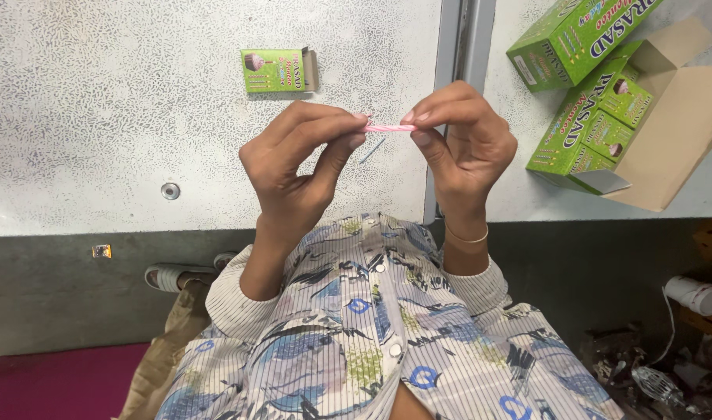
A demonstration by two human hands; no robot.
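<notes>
Head view: both hands are raised above the table [99,117]; between them runs a thin pink stick [389,128], probably a small twisted candle; its long axis lies level, left to right across the view, and it spans the gap from one set of fingertips to the other. The left hand [298,171] pinches the stick's left end between thumb and forefinger, pressed together; the right hand [465,144] pinches the right end the same way, thumb below, fingers above; neither hand is nearer, each has one end, and the middle of the stick is bare between them. A thin bangle sits on the right wrist.

Below the stick, on the table, lies a short dark sliver [372,151], apart from both hands; what it is I cannot tell. Farther up the table, well apart from the left hand, lies a small green box [274,70], its end open. To the right, past a metal strip [461,47], sits an open brown carton [675,132] holding green boxes [589,124]; one more green box [574,35] lies at its upper edge. A sandalled foot [173,276] shows under the table's edge.
</notes>
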